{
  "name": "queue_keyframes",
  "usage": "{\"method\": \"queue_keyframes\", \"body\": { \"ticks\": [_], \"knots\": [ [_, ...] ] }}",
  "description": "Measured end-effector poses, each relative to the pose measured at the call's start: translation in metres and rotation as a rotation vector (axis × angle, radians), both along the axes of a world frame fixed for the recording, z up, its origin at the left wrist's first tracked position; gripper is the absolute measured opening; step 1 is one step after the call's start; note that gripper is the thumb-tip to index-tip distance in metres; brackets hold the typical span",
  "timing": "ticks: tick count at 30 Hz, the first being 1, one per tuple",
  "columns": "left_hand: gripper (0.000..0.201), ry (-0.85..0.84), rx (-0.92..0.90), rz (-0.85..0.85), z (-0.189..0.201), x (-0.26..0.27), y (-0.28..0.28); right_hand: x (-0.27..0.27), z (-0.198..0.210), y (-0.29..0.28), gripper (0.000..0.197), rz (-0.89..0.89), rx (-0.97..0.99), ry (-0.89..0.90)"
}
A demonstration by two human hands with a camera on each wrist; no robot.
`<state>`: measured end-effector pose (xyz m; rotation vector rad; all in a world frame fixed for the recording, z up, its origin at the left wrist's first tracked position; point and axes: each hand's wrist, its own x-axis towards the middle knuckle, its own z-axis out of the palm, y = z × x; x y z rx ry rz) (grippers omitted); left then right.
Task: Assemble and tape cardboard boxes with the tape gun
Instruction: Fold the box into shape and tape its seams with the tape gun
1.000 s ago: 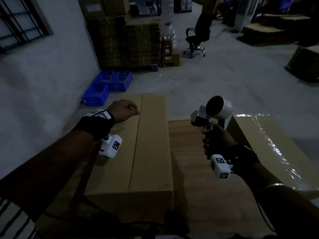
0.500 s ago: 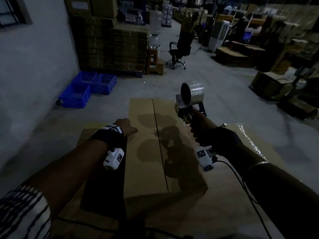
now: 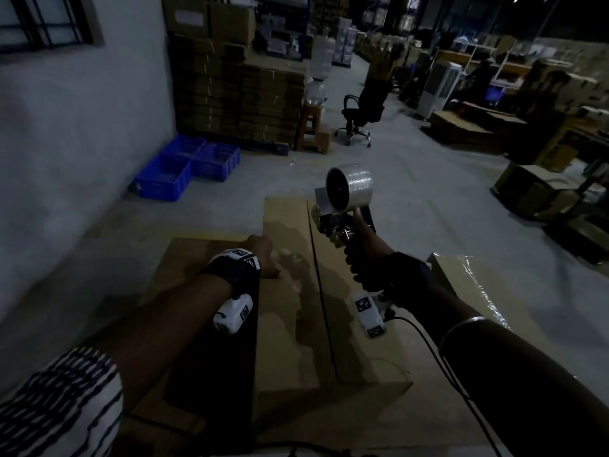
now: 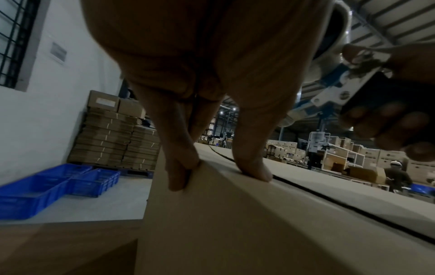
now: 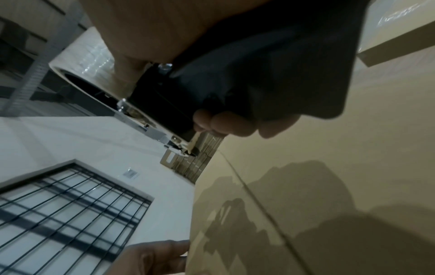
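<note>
A long cardboard box (image 3: 290, 291) lies on the wooden tabletop (image 3: 184, 258) in front of the person, its two top flaps closed along a dark seam (image 3: 318, 291) that runs away down the middle. The left hand (image 3: 262, 255) rests at the box's left top edge; from the left wrist view the fingers (image 4: 181, 167) hang down over the side while the thumb (image 4: 254, 167) presses on the top flap, so the edge is pinched between them. From the head view the wrist strap hides most of that hand.

The right hand (image 3: 365, 255) is wrapped around the dark handle of the tape gun (image 3: 342, 216), held above the right flap near the box's far half. The roll of clear tape (image 3: 351, 188) sits on top, its glossy face catching the light. Whether the gun's front end touches the cardboard I cannot tell; the head view is dim there, and the right wrist view is mostly filled by palm and handle, with only the fingertips (image 5: 226, 124) curling round.

To the right, a second box (image 3: 474, 291) under shiny plastic wrap is cut off by the person's forearm. Beyond, blue crates (image 3: 184, 166) sit on the floor by the wall, stacked flat cartons (image 3: 237, 100) behind them, and an office chair (image 3: 362, 113) in the aisle. The far warehouse is too dark to read.
</note>
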<state>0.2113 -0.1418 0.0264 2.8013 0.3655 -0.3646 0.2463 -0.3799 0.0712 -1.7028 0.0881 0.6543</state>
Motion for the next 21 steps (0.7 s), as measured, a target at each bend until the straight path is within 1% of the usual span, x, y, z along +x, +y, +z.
{"method": "queue_keyframes", "body": {
  "ticks": [2, 4, 5, 6, 8, 10, 11, 13, 15, 16, 17, 19, 21],
  "knots": [
    [0.054, 0.011, 0.028, -0.030, -0.003, -0.005, -0.008, -0.002, -0.001, -0.004, 0.080, 0.007, 0.015, 0.005],
    [0.069, 0.022, 0.051, -0.067, -0.001, -0.010, -0.016, -0.003, -0.002, -0.009, 0.080, 0.018, 0.033, -0.009],
    [0.072, 0.044, 0.059, -0.069, 0.000, -0.012, -0.017, -0.003, -0.003, -0.010, 0.079, 0.019, 0.035, -0.020],
    [0.065, 0.059, 0.053, -0.063, 0.001, -0.012, -0.019, -0.003, -0.004, -0.012, 0.079, 0.020, 0.033, -0.028],
    [0.033, 0.030, 0.001, -0.030, 0.008, -0.013, -0.019, -0.005, -0.006, -0.014, 0.082, 0.034, 0.043, -0.028],
    [0.035, -0.054, -0.059, 0.015, 0.017, -0.007, -0.014, -0.006, -0.007, -0.014, 0.092, 0.039, 0.078, -0.027],
    [0.032, -0.105, -0.104, 0.039, 0.025, -0.005, -0.013, -0.006, -0.007, -0.014, 0.097, 0.036, 0.091, -0.027],
    [0.027, -0.202, -0.184, 0.048, 0.039, 0.005, -0.010, -0.004, -0.006, -0.012, 0.093, 0.042, 0.101, -0.019],
    [0.027, -0.273, -0.333, 0.087, 0.051, 0.016, -0.010, 0.000, -0.004, -0.011, 0.094, 0.031, 0.116, -0.014],
    [0.027, -0.290, -0.411, 0.101, 0.056, 0.024, -0.010, 0.003, -0.003, -0.010, 0.098, 0.017, 0.133, -0.014],
    [0.027, -0.295, -0.474, 0.112, 0.061, 0.031, -0.010, 0.006, -0.002, -0.008, 0.097, 0.005, 0.155, -0.010],
    [0.030, -0.287, -0.588, 0.117, 0.069, 0.049, -0.007, 0.014, 0.002, -0.005, 0.086, -0.015, 0.195, 0.002],
    [0.033, -0.261, -0.710, 0.142, 0.072, 0.064, -0.005, 0.019, 0.004, -0.004, 0.079, -0.019, 0.232, 0.018]
  ]
}}
